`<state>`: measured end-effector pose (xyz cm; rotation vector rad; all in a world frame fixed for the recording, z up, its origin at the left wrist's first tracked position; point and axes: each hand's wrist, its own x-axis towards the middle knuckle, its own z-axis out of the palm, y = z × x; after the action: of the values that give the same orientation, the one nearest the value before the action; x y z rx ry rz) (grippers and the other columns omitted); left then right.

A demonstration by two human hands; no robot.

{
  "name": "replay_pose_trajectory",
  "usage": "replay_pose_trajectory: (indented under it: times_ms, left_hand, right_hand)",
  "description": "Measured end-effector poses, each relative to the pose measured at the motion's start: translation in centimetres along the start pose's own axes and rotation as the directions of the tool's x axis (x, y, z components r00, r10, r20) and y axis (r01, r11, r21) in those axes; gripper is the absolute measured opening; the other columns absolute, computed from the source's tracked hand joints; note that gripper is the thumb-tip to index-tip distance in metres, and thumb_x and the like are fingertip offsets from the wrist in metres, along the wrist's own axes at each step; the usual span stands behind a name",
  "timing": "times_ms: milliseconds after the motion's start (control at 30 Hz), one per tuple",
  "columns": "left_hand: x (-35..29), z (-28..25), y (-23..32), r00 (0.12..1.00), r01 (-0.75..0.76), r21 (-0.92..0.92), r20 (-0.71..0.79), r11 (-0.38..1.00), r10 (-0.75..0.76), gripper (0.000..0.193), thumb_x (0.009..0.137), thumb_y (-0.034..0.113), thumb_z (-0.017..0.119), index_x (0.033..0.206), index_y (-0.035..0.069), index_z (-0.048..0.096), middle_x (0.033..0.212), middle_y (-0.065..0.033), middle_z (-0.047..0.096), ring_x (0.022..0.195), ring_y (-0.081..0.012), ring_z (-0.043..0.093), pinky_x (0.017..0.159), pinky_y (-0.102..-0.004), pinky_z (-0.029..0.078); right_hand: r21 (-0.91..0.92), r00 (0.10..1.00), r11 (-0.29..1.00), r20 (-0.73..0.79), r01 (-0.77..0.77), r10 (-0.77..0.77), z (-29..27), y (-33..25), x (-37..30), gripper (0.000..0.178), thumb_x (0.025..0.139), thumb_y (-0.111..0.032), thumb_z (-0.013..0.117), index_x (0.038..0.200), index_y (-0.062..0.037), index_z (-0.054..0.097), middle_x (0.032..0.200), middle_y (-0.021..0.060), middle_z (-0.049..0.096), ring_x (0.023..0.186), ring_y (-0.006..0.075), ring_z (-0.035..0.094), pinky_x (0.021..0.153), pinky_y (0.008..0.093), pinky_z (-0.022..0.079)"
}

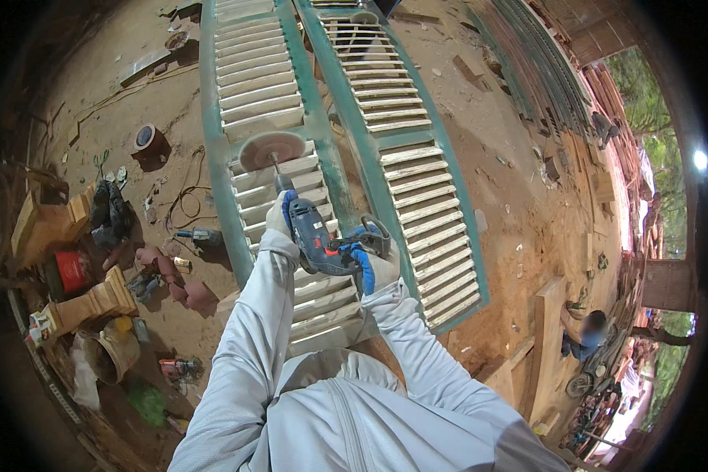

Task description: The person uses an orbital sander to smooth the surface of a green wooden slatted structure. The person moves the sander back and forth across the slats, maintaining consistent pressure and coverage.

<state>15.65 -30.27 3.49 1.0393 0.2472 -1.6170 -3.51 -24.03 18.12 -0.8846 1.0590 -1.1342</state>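
Both my hands wear white work gloves with blue on them and grip a dark blue power drill (pixel 313 228). My left hand (pixel 279 216) is closed around its front, near the chuck. At the rear handle, my right hand (pixel 379 266) is wrapped round the grip. A brownish round sanding disc (pixel 271 148), blurred at its rim, sits on the drill's shaft over the slats of the left louvred shutter (pixel 322 130). That shutter has a green frame and pale, worn slats. Beside it on the right lies a second green louvred shutter (pixel 407 138).
Another power tool (pixel 206 236) lies on the dirt floor left of the shutters, near a loose cord (pixel 182 200). Further left are a bucket (pixel 118 352), a red container (pixel 72 271) and carved wood pieces (pixel 102 299). A thick board (pixel 544 338) and a person (pixel 584 334) are at right.
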Motion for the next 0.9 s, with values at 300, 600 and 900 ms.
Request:
replay_pose_trajectory:
  times_ms: [300,600,900]
  left_hand:
    - [-1.1,5.9,2.1,0.993,-0.003,0.156,0.117,0.988,-0.015,0.027,0.091,0.038,0.061,0.082,0.012,0.062,0.069,-0.0073,0.065,0.054,-0.0262,0.063,0.053,-0.041,0.056]
    - [1.0,0.6,-1.0,0.988,0.036,-0.043,0.154,0.998,-0.029,0.025,0.089,0.032,0.067,0.084,0.008,0.066,0.071,-0.0063,0.067,0.056,-0.0205,0.064,0.053,-0.0368,0.055]
    - [0.7,0.6,-0.2,0.986,0.081,-0.025,0.149,0.996,-0.077,0.025,0.09,0.036,0.067,0.086,0.01,0.067,0.071,-0.0066,0.068,0.053,-0.0212,0.064,0.051,-0.0378,0.054]
  right_hand:
    - [-0.051,0.993,0.994,-0.065,0.092,-0.095,-0.8,-1.7,0.3,0.046,0.08,0.016,0.06,0.123,0.0017,0.059,0.102,0.0081,0.066,0.095,0.0153,0.065,0.082,0.0282,0.055]
    - [-0.123,0.991,0.992,-0.123,0.027,-0.042,0.5,-1.7,-0.8,0.035,0.081,0.009,0.063,0.116,0.0027,0.062,0.096,0.0059,0.067,0.088,0.0126,0.064,0.08,0.0261,0.053]
    - [-0.125,0.995,0.991,-0.082,0.054,-0.065,0.2,0.1,-1.2,0.035,0.084,0.008,0.068,0.118,0.0019,0.063,0.104,0.0062,0.067,0.09,0.0125,0.065,0.082,0.026,0.053]
